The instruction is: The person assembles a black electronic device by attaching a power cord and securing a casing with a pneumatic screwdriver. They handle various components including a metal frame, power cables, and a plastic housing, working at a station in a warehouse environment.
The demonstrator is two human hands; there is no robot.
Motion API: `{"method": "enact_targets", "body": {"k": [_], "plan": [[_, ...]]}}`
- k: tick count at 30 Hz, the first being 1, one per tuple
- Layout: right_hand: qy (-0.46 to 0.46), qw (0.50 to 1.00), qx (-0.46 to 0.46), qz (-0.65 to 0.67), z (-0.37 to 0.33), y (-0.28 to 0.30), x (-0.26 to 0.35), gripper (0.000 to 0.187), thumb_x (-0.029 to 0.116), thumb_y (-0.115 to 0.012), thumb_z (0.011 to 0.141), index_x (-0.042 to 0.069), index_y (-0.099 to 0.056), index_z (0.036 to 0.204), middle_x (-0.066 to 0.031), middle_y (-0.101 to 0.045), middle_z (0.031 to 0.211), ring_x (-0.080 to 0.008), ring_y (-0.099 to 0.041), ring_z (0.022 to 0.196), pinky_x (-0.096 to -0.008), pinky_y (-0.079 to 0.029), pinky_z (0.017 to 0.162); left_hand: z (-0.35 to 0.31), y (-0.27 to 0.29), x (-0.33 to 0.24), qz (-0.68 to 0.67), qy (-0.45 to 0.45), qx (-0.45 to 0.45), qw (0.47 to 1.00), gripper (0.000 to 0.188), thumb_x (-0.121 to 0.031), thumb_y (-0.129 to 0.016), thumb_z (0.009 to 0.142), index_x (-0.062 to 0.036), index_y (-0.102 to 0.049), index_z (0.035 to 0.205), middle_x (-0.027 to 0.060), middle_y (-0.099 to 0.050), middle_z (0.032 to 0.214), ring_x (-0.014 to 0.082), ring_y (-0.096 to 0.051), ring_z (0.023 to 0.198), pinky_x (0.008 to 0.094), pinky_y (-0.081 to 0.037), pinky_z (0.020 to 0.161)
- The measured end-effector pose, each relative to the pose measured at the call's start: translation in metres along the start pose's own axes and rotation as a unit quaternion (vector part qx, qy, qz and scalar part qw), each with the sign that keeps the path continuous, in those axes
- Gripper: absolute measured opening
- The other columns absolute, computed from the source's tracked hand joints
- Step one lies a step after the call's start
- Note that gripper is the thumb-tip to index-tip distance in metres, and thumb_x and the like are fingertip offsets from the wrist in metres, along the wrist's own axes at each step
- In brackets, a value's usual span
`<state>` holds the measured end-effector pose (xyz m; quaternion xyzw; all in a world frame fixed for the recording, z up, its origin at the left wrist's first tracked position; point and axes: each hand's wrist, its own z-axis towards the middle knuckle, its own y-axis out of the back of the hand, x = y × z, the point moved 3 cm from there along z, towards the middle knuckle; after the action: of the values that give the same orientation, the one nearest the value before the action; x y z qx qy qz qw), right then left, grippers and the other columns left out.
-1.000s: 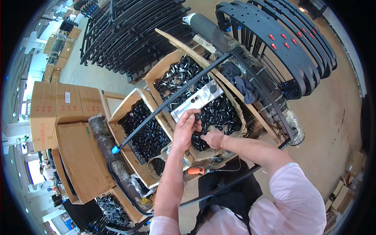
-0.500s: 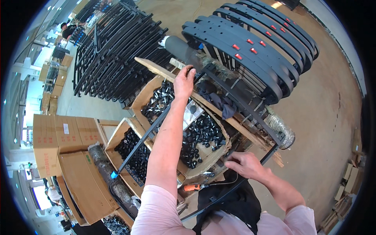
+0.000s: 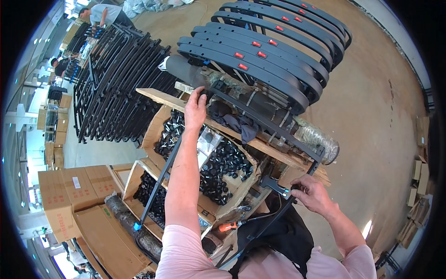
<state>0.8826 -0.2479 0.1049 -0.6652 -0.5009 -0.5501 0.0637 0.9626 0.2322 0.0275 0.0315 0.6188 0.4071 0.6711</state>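
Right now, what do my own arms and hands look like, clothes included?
Your left hand and right hand show no gloves. Both forearms are bare, with no watch visible. Loose, pale pink short sleeves cover the upper arms, beside what looks like a black apron.

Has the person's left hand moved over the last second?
Yes, forward. Judged against the silver plate, the left hand was at its near end and is now beyond its far end.
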Motion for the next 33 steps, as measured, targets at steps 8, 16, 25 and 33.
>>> {"method": "enact_targets", "body": {"k": [8,16,25,33], "plan": [[-0.038,0.991,-0.125,-0.043,-0.019,0.016,-0.020,0.040,0.001,-0.073,0.090,0.002,-0.066,0.130,-0.0141,-0.064,0.108,-0.0277,-0.066,0.090,-0.0401,-0.056,0.080,0.002,-0.001,0.011,0.049,-0.075,-0.001,0.996,0.033,-0.018,-0.064,0.104,-0.0112,-0.069,0.136,0.0185,-0.069,0.128,0.0356,-0.064,0.125,0.0425,-0.048,0.110],[-0.004,0.965,-0.231,-0.121,-0.024,0.038,-0.040,0.034,-0.003,-0.072,0.091,0.002,-0.066,0.124,-0.0140,-0.066,0.123,-0.0283,-0.070,0.104,-0.0387,-0.061,0.084,0.008,-0.007,0.032,-0.192,0.028,0.007,0.981,0.046,-0.004,-0.059,0.105,-0.0122,-0.057,0.151,0.0131,-0.069,0.136,0.0245,-0.064,0.129,0.0363,-0.047,0.113],[0.011,0.959,-0.200,-0.202,-0.009,0.034,-0.025,0.034,-0.004,-0.073,0.090,0.003,-0.068,0.123,-0.0148,-0.062,0.127,-0.0344,-0.069,0.108,-0.0442,-0.061,0.091,0.010,0.001,0.016,-0.029,-0.002,0.001,1.000,0.026,-0.024,-0.068,0.103,-0.0150,-0.079,0.125,0.0104,-0.066,0.125,0.0271,-0.064,0.119,0.0360,-0.049,0.107],[-0.046,0.936,-0.156,-0.313,0.004,0.035,-0.012,0.034,0.018,-0.076,0.095,0.000,-0.068,0.122,-0.0171,-0.069,0.111,-0.0362,-0.073,0.098,-0.0458,-0.060,0.086,0.009,0.002,0.039,-0.213,0.051,-0.027,0.975,0.031,-0.022,-0.070,0.103,-0.0157,-0.073,0.133,0.0081,-0.074,0.122,0.0193,-0.069,0.113,0.0357,-0.053,0.104]]}}
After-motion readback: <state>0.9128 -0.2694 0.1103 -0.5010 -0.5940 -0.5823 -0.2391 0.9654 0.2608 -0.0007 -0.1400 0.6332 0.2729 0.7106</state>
